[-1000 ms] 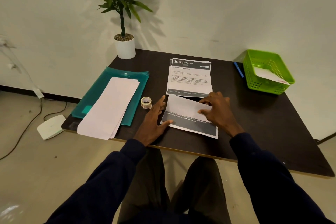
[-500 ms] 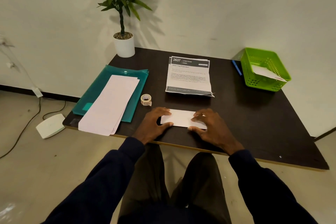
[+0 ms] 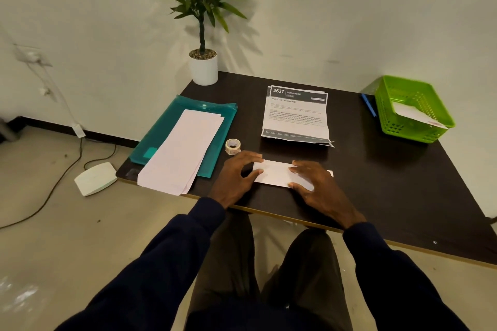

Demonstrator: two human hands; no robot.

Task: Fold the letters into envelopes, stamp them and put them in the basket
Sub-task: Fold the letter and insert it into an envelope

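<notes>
A folded white letter (image 3: 274, 173) lies flat on the dark table (image 3: 390, 183) near its front edge. My left hand (image 3: 236, 177) rests at the letter's left end, thumb and fingers spread along its edges. My right hand (image 3: 317, 188) presses flat on its right half with straight fingers. Behind it sits a stack of printed letters (image 3: 295, 115). Long white envelopes (image 3: 183, 150) lie on a teal folder (image 3: 166, 126) at the left. A small roll of stamps (image 3: 233, 146) stands beside the folder. The green basket (image 3: 387, 105) at the far right holds an envelope (image 3: 416, 115).
A potted plant (image 3: 203, 67) stands at the table's back left corner. A blue pen (image 3: 368, 105) lies beside the basket. On the floor to the left are a white device (image 3: 95, 179) and a cable (image 3: 53, 185). My knees are under the table's front edge.
The letter was half open a second ago; it is now folded into a narrow strip. Both hands moved toward the front edge, and my right hand slid rightward along the fold.
</notes>
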